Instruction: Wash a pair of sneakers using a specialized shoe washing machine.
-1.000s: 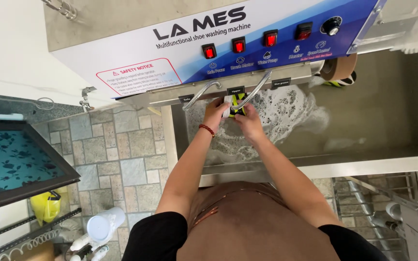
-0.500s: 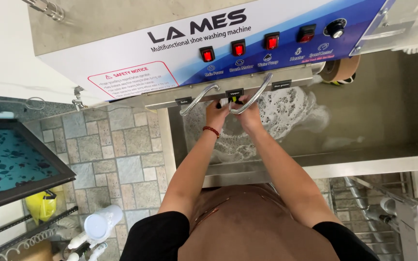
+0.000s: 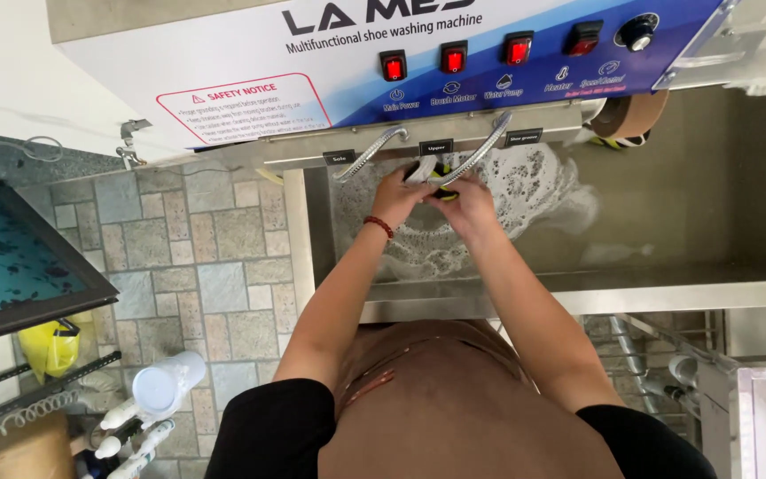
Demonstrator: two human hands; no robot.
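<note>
Both my hands reach into the steel basin [image 3: 578, 288] of a shoe washing machine [image 3: 356, 80]. My left hand [image 3: 398, 197], with a red bead bracelet on the wrist, and my right hand [image 3: 465, 202] together grip a shoe [image 3: 432, 171] with white, black and yellow-green parts. The shoe is held up under the machine's front panel, between two bent metal hoses [image 3: 370, 153]. Foam [image 3: 525, 191] covers the basin floor around and behind my hands. Most of the shoe is hidden by my fingers and the panel.
A brown round brush [image 3: 629, 113] sits at the basin's upper right. Red lit switches [image 3: 454, 58] and a black knob [image 3: 638, 31] line the panel. Left: tiled floor [image 3: 197, 257], a dark-framed patterned tray [image 3: 11, 262], a yellow bag [image 3: 46, 346], white bottles [image 3: 157, 390].
My hands have lifted the shoe a little higher and closer under the front panel. The camera has tilted slightly.
</note>
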